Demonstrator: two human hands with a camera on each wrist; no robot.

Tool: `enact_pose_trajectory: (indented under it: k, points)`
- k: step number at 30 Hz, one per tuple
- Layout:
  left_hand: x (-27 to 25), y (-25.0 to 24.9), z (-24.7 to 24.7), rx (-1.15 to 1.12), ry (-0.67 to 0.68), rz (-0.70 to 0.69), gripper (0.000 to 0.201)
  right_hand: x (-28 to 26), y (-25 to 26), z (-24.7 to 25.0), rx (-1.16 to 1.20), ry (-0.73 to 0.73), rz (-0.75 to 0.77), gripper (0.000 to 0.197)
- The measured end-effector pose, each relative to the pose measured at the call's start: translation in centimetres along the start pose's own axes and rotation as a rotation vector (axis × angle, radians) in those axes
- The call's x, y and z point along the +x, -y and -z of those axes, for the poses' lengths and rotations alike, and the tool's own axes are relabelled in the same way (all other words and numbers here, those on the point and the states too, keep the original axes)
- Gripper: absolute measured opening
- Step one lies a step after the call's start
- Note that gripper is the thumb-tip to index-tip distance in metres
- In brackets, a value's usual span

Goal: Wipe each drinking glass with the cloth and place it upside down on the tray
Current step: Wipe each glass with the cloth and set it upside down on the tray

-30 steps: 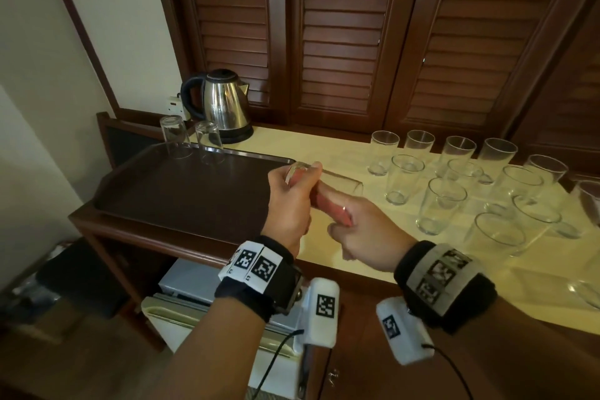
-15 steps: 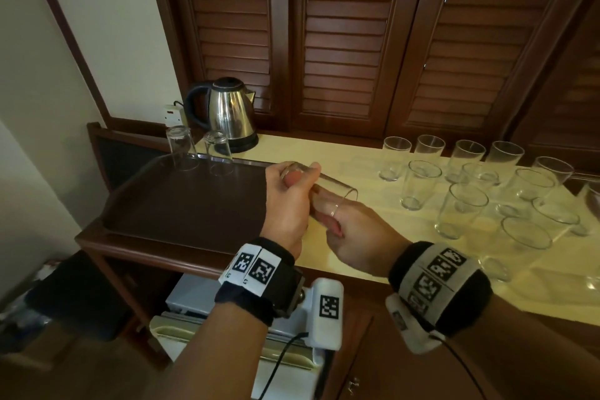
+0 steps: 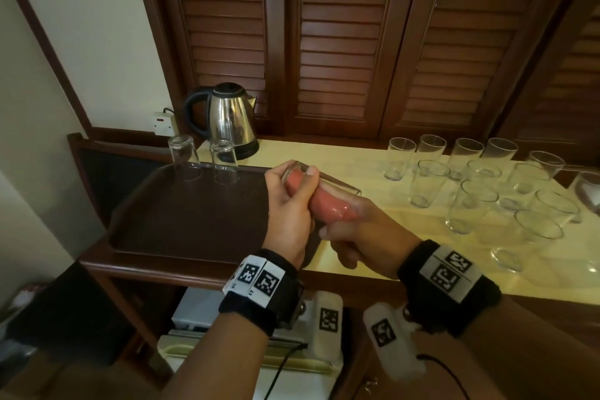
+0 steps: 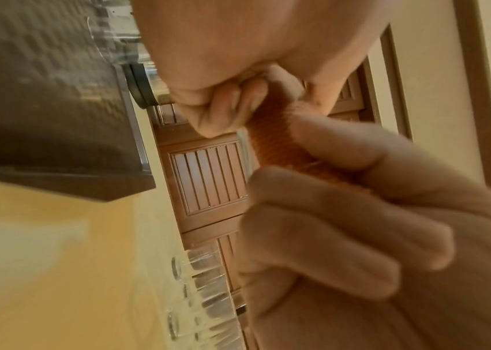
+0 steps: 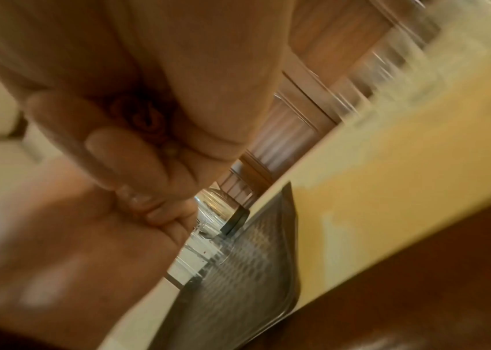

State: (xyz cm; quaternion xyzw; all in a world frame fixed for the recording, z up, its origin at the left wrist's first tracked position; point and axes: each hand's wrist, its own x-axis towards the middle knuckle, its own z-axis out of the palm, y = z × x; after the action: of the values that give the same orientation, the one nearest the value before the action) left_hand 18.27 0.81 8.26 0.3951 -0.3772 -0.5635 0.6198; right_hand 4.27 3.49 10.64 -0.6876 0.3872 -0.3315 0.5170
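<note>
Layout relative to the tray: the tray lies on the left part of the bench. Two upturned glasses stand along its far edge. The kettle stands just behind it, right of those glasses. The held glass lies tilted above its right edge, between the left hand and right hand. The upright glasses stand well right of it.

- cloth inside the held glass: salmon pink, kinda waffle-textured;
- tray: dark brown;
- kettle behind the tray: shiny steel, black handle;
- countertop: pale yellow
</note>
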Motion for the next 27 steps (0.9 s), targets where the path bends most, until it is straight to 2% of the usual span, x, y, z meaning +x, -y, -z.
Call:
enact_pose_trajectory:
  k: [1,2,5,6,7,10,12,13,16,17,18,21,22,23,24,27]
  points:
    - [0.1,-0.1,0.2,0.035,0.021,-0.013,0.037,-0.1,0.1,-0.1,0.033,-0.011,-0.006,0.066]
    - [0.2,-0.3,0.4,0.077,0.027,-0.003,0.039,-0.1,0.1,-0.1,-0.042,-0.028,0.022,0.067]
    - [0.4,-0.7,1.0,0.118,-0.011,0.106,0.043,0.5,0.2,-1.5,-0.637,-0.092,0.176,0.081]
    - [0.3,-0.7,1.1,0.092,-0.028,0.122,0.040,0.7,-0.1,-2.0,-0.697,-0.091,0.211,0.079]
    - [0.3,-0.6,1.2,0.051,-0.041,0.119,0.035,0.8,-0.1,-2.3,-0.636,-0.080,0.191,0.074]
    - [-0.3,-0.6,1.2,-0.037,-0.030,0.046,0.028,0.7,0.2,-2.3,-0.120,-0.056,0.008,0.063]
    - [-0.2,-0.9,1.4,0.012,0.023,0.025,0.033,0.4,0.6,-1.8,-0.027,-0.064,-0.041,0.055]
    - [0.0,-1.0,1.5,0.062,0.038,0.046,0.037,0.4,0.5,-1.7,-0.143,-0.072,-0.012,0.057]
    - [0.5,-1.4,1.6,0.104,0.027,0.137,0.041,0.8,0.4,-2.1,-0.737,-0.095,0.125,0.075]
    - [0.4,-1.4,1.5,0.084,0.011,0.141,0.040,0.9,0.0,-2.2,-0.787,-0.087,0.157,0.074]
    - [0.4,-1.3,1.4,0.064,0.001,0.133,0.038,0.9,0.1,-2.1,-0.663,-0.094,0.120,0.068]
    - [-0.2,-0.9,0.9,-0.017,0.020,0.051,0.037,0.6,0.0,-1.7,0.005,-0.081,-0.038,0.053]
    - [-0.2,-0.8,0.8,-0.005,0.032,0.025,0.038,0.2,0.1,-1.4,0.127,-0.078,-0.065,0.053]
    - [-0.1,-0.9,0.8,0.031,0.038,0.016,0.041,0.2,0.1,-1.1,0.154,-0.083,-0.068,0.055]
    - [0.1,-1.0,0.7,0.076,0.038,0.028,0.043,0.3,0.0,-0.9,0.030,-0.086,-0.024,0.059]
    - [0.7,-1.3,0.8,0.112,-0.015,0.106,0.046,1.1,0.0,-1.2,-0.688,-0.088,0.155,0.079]
